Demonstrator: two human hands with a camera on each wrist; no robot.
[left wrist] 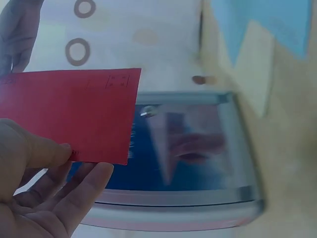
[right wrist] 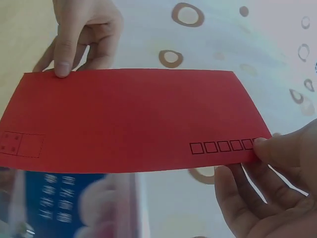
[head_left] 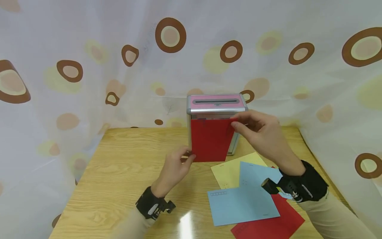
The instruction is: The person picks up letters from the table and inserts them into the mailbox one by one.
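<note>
A red envelope (head_left: pixel 210 141) hangs upright between both hands, overlapping the front of a pink-topped silver box (head_left: pixel 218 106) with a long slot in its top. My left hand (head_left: pixel 173 169) pinches the envelope's lower left corner. At the upper right corner, my right hand (head_left: pixel 262 132) pinches it between thumb and fingers. Printed postcode squares and a stamp box show on the envelope (right wrist: pixel 129 119) in the right wrist view. The left wrist view shows the box's glossy front window (left wrist: pixel 193 158) behind the envelope.
Right of centre on the wooden table (head_left: pixel 125 172) lie overlapping envelopes: a yellow one (head_left: pixel 226 172), blue ones (head_left: pixel 244 204) and a red one (head_left: pixel 277 222). A patterned curtain (head_left: pixel 143 79) encloses the back and sides.
</note>
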